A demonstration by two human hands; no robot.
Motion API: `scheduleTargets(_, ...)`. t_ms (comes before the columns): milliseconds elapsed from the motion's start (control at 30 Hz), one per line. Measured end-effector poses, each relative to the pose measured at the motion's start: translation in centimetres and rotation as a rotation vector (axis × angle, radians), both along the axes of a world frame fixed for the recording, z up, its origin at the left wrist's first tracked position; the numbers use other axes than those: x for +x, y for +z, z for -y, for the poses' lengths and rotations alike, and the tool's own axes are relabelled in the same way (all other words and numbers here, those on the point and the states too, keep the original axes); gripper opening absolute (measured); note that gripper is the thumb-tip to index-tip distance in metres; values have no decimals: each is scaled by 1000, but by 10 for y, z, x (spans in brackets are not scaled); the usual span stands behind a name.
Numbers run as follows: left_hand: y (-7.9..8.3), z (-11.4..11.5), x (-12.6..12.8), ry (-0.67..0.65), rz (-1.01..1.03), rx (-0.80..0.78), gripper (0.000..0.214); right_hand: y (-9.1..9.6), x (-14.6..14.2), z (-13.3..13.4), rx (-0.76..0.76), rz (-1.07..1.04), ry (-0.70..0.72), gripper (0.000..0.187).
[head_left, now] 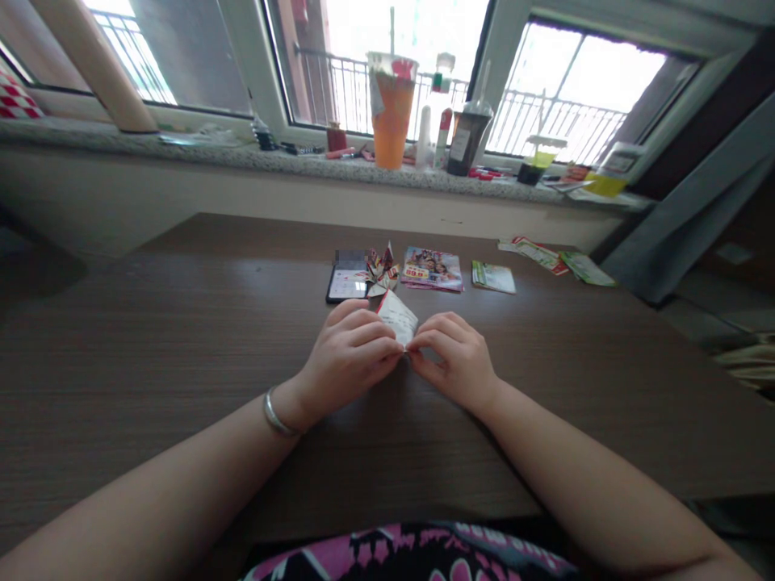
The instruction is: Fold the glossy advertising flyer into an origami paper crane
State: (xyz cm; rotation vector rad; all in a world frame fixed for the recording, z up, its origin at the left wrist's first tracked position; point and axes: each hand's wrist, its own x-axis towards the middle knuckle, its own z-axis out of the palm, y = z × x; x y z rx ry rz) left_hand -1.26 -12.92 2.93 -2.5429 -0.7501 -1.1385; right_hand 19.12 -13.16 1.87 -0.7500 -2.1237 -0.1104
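Between my hands is a small folded piece of paper (400,317), white with print and a red edge. My left hand (354,343) is closed on its left side, fingers partly covering it. The thumb and fingertips of my right hand (454,353) pinch its near right corner, close to the left fingertips. Just beyond the paper sits a colourful folded-paper piece (383,270) with pointed tips. Beside it lies a phone (348,284) with its screen lit. A stack of printed flyers (433,269) is to the right of these.
Small green-and-white cards (493,277) and more paper slips (542,256) lie at the table's (182,323) back right. On the windowsill (242,153) stand an orange drink cup (392,113), a dark drink cup (469,137), bottles and small clutter.
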Motion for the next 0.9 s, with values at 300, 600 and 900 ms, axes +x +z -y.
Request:
scheduleTargets(300, -1, 0, 1, -34, 11, -13, 11, -4, 3, -6, -39, 55, -7, 6)
scheduleTargets(600, -3, -1, 2, -51, 11, -35, 10, -4, 4, -7, -50, 86, -28, 8)
scheduleTargets(900, -7, -2, -3, -29, 38, -45, 9, -13, 10, -15, -72, 22, -114, 7)
